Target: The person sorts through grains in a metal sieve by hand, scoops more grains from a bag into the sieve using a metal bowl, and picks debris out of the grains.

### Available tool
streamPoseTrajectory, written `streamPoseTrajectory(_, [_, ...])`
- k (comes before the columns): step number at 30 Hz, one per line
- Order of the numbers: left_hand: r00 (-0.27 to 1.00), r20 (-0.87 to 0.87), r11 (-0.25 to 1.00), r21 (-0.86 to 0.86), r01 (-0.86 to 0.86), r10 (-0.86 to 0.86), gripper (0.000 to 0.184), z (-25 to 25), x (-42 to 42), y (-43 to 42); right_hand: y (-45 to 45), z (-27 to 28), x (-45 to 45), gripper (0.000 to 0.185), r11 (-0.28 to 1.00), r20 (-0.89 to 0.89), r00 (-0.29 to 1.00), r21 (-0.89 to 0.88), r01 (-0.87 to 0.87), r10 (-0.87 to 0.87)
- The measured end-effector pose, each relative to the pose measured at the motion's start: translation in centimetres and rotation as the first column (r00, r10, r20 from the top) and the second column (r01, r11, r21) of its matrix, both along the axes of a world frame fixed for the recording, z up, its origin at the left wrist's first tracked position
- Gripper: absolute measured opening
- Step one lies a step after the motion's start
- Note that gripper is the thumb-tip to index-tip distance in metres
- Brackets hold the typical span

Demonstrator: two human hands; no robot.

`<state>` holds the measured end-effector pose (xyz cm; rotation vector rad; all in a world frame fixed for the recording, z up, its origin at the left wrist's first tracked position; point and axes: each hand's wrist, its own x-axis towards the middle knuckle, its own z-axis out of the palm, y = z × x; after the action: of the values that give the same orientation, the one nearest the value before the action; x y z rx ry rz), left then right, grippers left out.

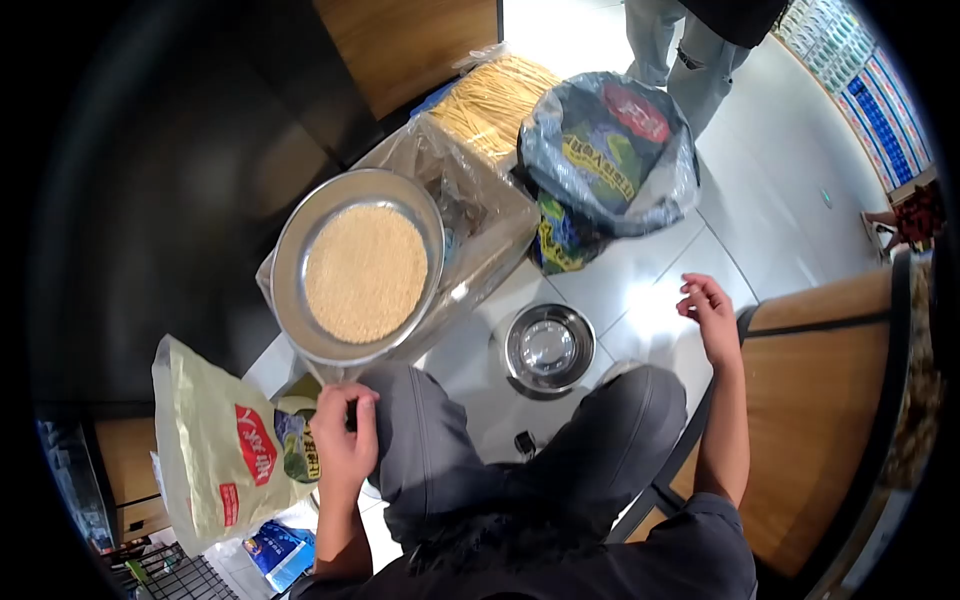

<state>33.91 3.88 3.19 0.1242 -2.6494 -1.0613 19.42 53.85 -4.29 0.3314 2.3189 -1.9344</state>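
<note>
My left hand (343, 437) is beside my left knee with its fingers curled; what they hold, if anything, is hidden. Close to it stands a pale yellow printed bag (205, 440). My right hand (712, 315) is raised over the floor to the right, fingers loosely bent and apart, holding nothing. A large metal bowl (283, 262) holds fine tan grains (365, 270) and rests on a box lined with clear plastic (490, 215). Between my knees and the box, a smaller steel bowl (550, 347) sits on the tiles with no contents visible.
An open grey printed sack (610, 150) stands ahead, beside a bundle of yellow sticks (495, 100) in clear wrap. A person's jeans (690, 60) show behind it. Wooden cabinet (820, 400) at right; blue packet (278, 552) and wire basket (185, 578) at lower left.
</note>
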Motion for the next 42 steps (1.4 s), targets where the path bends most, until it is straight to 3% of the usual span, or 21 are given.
streamPoseTrajectory(6, [0.973, 0.071, 0.976, 0.009, 0.218, -0.218, 0.004, 0.9, -11.7, 3.9, 6.6, -12.0, -3.6, 0.031, 0.867, 0.367, 0.891, 0.313, -0.387, 0.266])
streamPoseTrajectory(8, [0.954, 0.069, 0.954, 0.079, 0.288, -0.293, 0.006, 1.4, -16.0, 4.7, 11.2, -20.1, 2.1, 0.038, 0.734, 0.478, 0.837, 0.462, -0.498, 0.268])
streamPoseTrajectory(9, [0.952, 0.074, 0.954, 0.081, 0.290, -0.296, 0.006, 1.7, -18.1, 5.5, 12.7, -22.4, 5.5, 0.041, 0.718, 0.601, 0.769, 0.435, -0.543, 0.218])
streamPoseTrajectory(10, [0.948, 0.071, 0.946, 0.128, 0.299, -0.309, 0.006, 2.1, -19.9, 6.4, 14.8, -25.8, 9.8, 0.042, 0.612, 0.718, 0.665, 0.435, -0.660, 0.207])
streamPoseTrajectory(11, [0.945, 0.067, 0.936, 0.178, 0.304, -0.320, 0.005, 2.5, -21.5, 7.1, 15.1, -26.0, 13.9, 0.043, 0.638, 0.817, 0.566, 0.381, -0.670, 0.107])
streamPoseTrajectory(12, [0.928, 0.068, 0.913, 0.217, 0.345, -0.367, 0.009, 2.5, -22.8, 7.3, 12.4, -21.2, 15.6, 0.034, 0.769, 0.934, 0.346, 0.284, -0.572, -0.087])
streamPoseTrajectory(13, [0.925, 0.074, 0.910, 0.223, 0.349, -0.373, 0.009, 2.4, -23.9, 8.0, 12.9, -21.5, 20.0, 0.027, 0.804, 0.995, 0.091, 0.088, -0.589, -0.042])
streamPoseTrajectory(14, [0.918, 0.126, 0.903, 0.275, 0.332, -0.376, 0.020, 2.3, -25.0, 9.0, 16.8, -29.6, 31.3, 0.026, 0.962, 0.992, -0.104, -0.093, -0.258, 0.068])
streamPoseTrajectory(15, [0.907, 0.180, 0.892, 0.327, 0.311, -0.382, 0.031, 2.3, -25.8, 10.2, 16.9, -27.4, 35.6, 0.026, 0.965, 0.992, -0.113, -0.087, -0.248, 0.060])
streamPoseTrajectory(16, [0.902, 0.184, 0.887, 0.335, 0.317, -0.391, 0.031, 2.3, -26.4, 11.7, 16.5, -24.3, 38.5, 0.023, 0.838, 0.769, -0.353, -0.422, 0.347, 0.533])
streamPoseTrajectory(18, [0.917, 0.252, 0.927, 0.295, 0.230, -0.308, 0.058, 2.5, -27.5, 14.4, 13.6, -14.8, 40.0, 0.018, 0.595, 0.668, -0.231, -0.387, 0.705, 0.707])
streamPoseTrajectory(19, [0.914, 0.256, 0.927, 0.289, 0.238, -0.315, 0.058, 2.0, -27.8, 15.3, 11.9, -9.7, 40.6, 0.015, 0.439, 0.604, -0.169, -0.333, 0.834, 0.779])
streamPoseTrajectory(20, [0.915, 0.299, 0.940, 0.287, 0.187, -0.273, 0.066, 1.2, -27.6, 16.1, 10.9, -5.4, 39.6, 0.015, 0.375, 0.579, -0.131, -0.325, 0.868, 0.805])
streamPoseTrajectory(25, [0.902, 0.407, 0.948, 0.318, 0.004, -0.140, 0.076, 1.0, -26.3, 19.0, 10.0, 6.9, 35.6, 0.015, 0.462, 0.709, -0.093, -0.348, 0.816, 0.699])
streamPoseTrajectory(29, [0.888, 0.457, 0.999, -0.023, -0.047, 0.053, 0.075, 0.8, -21.8, 18.7, 7.9, 10.7, 30.7, 0.016, 0.624, 0.852, -0.019, -0.369, 0.689, 0.524])
streamPoseTrajectory(31, [0.703, 0.710, 0.988, 0.078, -0.137, 0.041, 0.072, 4.9, -19.6, 18.8, 7.5, 11.9, 27.6, 0.016, 0.732, 0.910, 0.022, -0.348, 0.586, 0.415])
streamPoseTrajectory(33, [0.527, 0.849, 0.994, 0.017, -0.107, 0.042, 0.069, 8.5, -16.6, 18.2, 7.2, 13.2, 25.0, 0.017, 0.818, 0.946, 0.080, -0.312, 0.484, 0.314])
streamPoseTrajectory(35, [0.501, 0.862, 0.996, -0.054, -0.071, 0.082, 0.059, 10.8, -12.5, 17.3, 6.8, 14.3, 23.2, 0.017, 0.883, 0.964, 0.150, -0.262, 0.390, 0.220])
streamPoseTrajectory(37, [0.475, 0.880, 0.993, -0.048, 0.111, -0.011, 0.049, 11.0, -8.5, 15.0, 6.3, 15.4, 21.6, 0.018, 0.928, 0.965, 0.220, -0.208, 0.310, 0.143])
streamPoseTrajectory(39, [0.563, 0.825, 0.969, -0.092, 0.230, -0.056, 0.037, 10.4, -5.1, 12.9, 5.6, 16.3, 20.4, 0.019, 0.959, 0.955, 0.285, -0.155, 0.237, 0.084])
streamPoseTrajectory(42, [0.610, 0.783, 0.988, 0.034, 0.151, -0.121, 0.028, 12.0, -2.3, 10.3, 5.1, 17.3, 19.9, 0.020, 0.987, 0.934, 0.356, -0.055, 0.151, -0.002])
